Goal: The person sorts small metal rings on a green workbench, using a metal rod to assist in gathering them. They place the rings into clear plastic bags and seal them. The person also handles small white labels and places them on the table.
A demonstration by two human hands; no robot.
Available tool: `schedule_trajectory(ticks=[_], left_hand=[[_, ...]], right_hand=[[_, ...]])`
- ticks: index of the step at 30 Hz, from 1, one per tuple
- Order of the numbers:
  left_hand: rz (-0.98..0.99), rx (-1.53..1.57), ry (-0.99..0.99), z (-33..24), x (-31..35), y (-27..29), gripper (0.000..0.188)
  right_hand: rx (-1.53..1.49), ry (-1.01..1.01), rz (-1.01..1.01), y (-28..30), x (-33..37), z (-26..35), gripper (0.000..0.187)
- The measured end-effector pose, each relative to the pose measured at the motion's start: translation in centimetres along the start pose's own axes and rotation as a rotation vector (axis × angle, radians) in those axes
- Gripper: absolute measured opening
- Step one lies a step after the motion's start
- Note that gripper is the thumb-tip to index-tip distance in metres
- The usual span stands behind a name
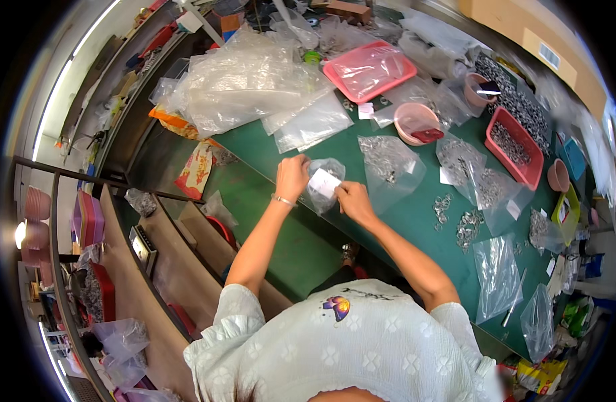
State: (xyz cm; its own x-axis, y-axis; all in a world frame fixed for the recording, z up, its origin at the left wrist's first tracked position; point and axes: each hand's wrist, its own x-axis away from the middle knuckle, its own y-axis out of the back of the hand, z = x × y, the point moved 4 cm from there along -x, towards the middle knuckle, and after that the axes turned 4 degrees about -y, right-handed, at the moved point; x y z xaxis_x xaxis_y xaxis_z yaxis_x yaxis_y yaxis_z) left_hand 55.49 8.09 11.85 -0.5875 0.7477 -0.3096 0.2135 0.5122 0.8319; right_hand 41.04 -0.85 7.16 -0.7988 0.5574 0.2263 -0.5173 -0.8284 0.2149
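A small clear plastic bag hangs between my hands over the near left edge of the green table, with a white paper slip against its front. My left hand has its fingers closed on the bag's left side. On the other side, my right hand pinches the bag beside the slip's right edge. What lies inside the bag is too unclear to tell. Just right of my hands, an open clear bag holds small silvery metal parts.
Loose metal rings and more filled bags lie to the right. A red tray of metal parts, a pink bowl and a pink tray stand farther back. Large plastic bags are piled at the far left; wooden shelving stands left.
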Motion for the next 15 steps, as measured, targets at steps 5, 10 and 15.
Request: schedule_trajectory(ticks=[5,10,15], left_hand=[[-0.002,-0.054,-0.036,5.6,-5.9,-1.9,0.012],[-0.121,0.184,0.090,10.8,-7.2,-4.0,0.023],[-0.373,0.484,0.196,9.5,-3.8,-4.5,0.035]], right_hand=[[0.083,-0.033,-0.045,-3.5,-8.9,-0.4,0.025],[-0.104,-0.112,0.000,-4.9,-14.1,-2.3,0.022],[-0.161,-0.157,0.193,-3.7,-14.4,-3.2,0.033]])
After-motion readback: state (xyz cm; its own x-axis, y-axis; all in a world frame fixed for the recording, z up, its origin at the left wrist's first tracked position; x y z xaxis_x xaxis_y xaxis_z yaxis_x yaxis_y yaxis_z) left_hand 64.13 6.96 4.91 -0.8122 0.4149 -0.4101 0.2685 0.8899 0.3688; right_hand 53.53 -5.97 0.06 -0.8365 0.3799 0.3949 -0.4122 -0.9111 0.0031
